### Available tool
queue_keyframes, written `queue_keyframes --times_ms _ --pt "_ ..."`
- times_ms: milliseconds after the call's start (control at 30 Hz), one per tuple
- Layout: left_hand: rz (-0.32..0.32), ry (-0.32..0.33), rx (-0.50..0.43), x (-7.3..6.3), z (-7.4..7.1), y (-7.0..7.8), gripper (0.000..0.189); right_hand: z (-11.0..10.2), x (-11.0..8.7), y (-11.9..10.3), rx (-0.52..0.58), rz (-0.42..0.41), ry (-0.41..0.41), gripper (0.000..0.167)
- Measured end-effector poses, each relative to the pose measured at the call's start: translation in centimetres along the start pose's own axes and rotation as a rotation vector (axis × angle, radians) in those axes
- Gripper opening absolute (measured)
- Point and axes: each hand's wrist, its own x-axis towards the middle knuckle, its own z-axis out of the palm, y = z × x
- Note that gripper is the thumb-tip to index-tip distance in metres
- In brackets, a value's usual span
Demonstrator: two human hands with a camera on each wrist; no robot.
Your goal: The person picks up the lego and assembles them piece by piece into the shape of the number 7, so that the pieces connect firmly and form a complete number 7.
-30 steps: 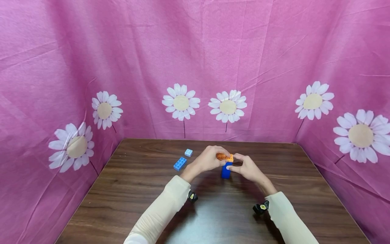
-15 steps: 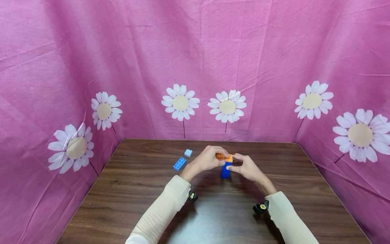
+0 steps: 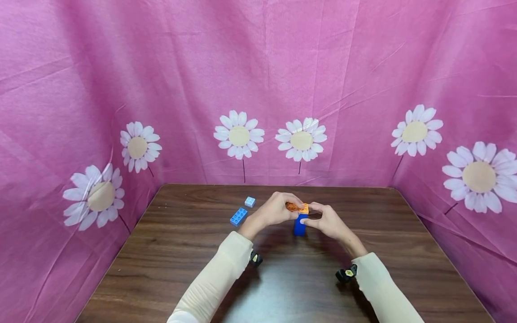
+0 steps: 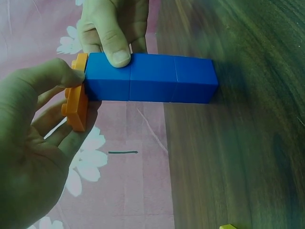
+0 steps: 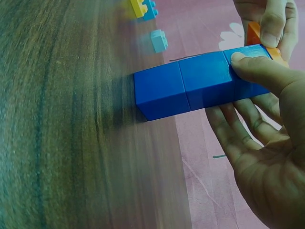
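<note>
While the left hand [image 3: 278,209] pinches the orange brick [image 4: 76,109] atop the blue tower [image 4: 155,78], the right hand [image 3: 330,223] grips the tower's uppermost block [image 4: 107,88], presumably to steady it. The tower stands upright on the table [image 3: 145,269], long axis vertical; the orange brick lies flat, studs up, jutting left of the tower. Farther left lie a light-blue brick [image 3: 238,216] and a paler one [image 3: 250,202].

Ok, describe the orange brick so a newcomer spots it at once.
At the wooden table, the right hand grips an upright blue tower. At its top, the left hand pinches the orange brick; its colour and thinness set it apart from the tower's thicker segments.
</note>
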Motion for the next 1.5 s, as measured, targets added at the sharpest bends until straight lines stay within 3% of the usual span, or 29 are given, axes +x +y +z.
queue_keyframes --times_ms 667,933,1167,1500 --pt "0.017 0.005 0.138 0.37 -0.36 0.36 0.022 -0.13 0.67 0.01 0.015 -0.002 -0.002 0.035" --pt "0.003 -0.022 0.130 0.01 -0.10 0.51 0.024 -0.08 0.02 -0.13 0.023 0.018 -0.014 0.034" --pt "0.001 -0.008 0.116 0.00 0.07 0.37 0.023 0.08 0.05 -0.02 0.055 0.009 -0.009 0.032" --pt "0.001 -0.010 0.179 0.08 0.30 0.53 0.022 0.16 -0.03 0.22 0.068 0.018 -0.003 0.034"
